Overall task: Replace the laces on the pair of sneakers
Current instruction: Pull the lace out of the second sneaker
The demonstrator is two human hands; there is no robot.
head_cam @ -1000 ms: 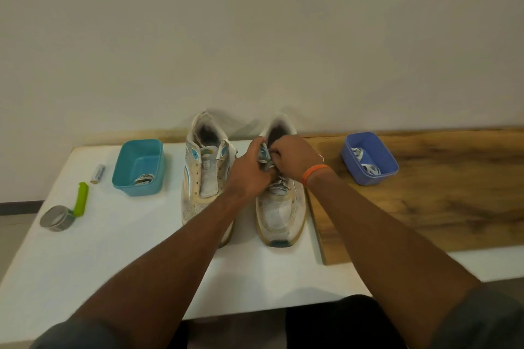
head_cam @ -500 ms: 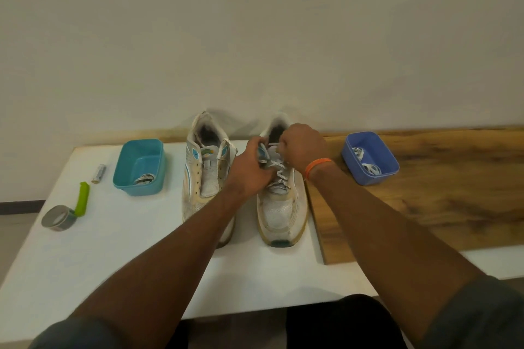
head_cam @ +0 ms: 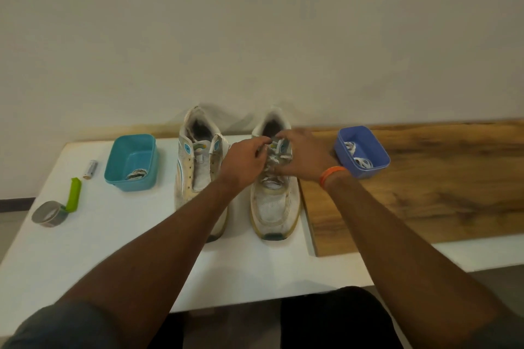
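White lace (head_cam: 276, 163) on the right sneaker (head_cam: 274, 195) — pinched by fingers of both hands (head_cam: 245, 163) (head_cam: 304, 160).

**Odds and ends lying around the table**

A roll of grey tape (head_cam: 48, 213) is lying near the left edge of the white table (head_cam: 113, 249), with a green clip-like tool (head_cam: 73, 194) touching its far side. A small silver battery (head_cam: 90, 169) is resting just beyond them. A wooden board (head_cam: 425, 195) is covering the table's right part, running along the plain wall (head_cam: 255, 37) behind.
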